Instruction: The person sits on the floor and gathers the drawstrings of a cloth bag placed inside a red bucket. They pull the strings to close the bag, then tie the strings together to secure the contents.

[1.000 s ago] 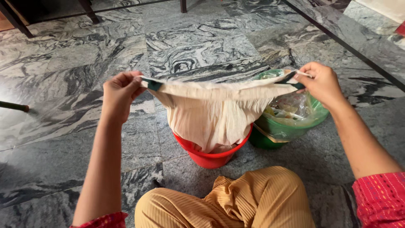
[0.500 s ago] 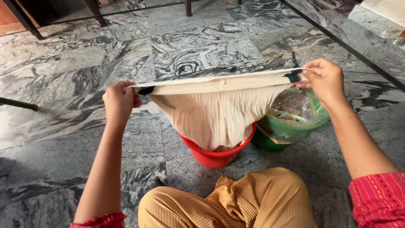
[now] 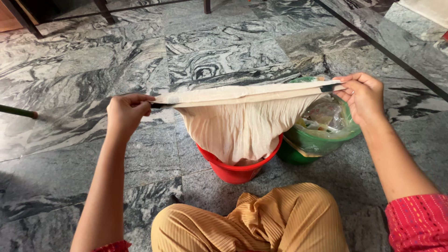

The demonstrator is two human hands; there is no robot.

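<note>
Nearest the camera, at 6 o'clock: the person's bent knee in mustard-yellow ribbed trousers (image 3: pixel 261 219). Red patterned sleeve (image 3: pixel 417 221) at 4 o'clock, a sliver of the same cloth at the lower left edge.

Both bare forearms reach away from the body. Left hand (image 3: pixel 125 112) at 9 o'clock, fingers closed in a pinch on one end of a cream-coloured cloth garment (image 3: pixel 240 123). Right hand (image 3: pixel 364 95) at 2 o'clock, fingers curled shut on the other end. The top band of the garment is pulled taut and nearly level between the two hands; a small dark patch shows at each gripped end. The gathered body hangs from the middle of the band.

Just beyond the knee, centre: red plastic bucket (image 3: pixel 235 170) on the floor. The hanging fabric drops into its mouth; whether it touches the bottom cannot be told.

Just beside the bucket, toward 3 o'clock: green bin (image 3: pixel 322 140) lined with a clear bag, holding mixed wrappers.

Grey-and-white veined stone floor (image 3: pixel 219 56) all round. Dark furniture legs (image 3: pixel 100 9) at 11 o'clock, far edge. Thin dark rod (image 3: pixel 16 112) enters from 9 o'clock.
</note>
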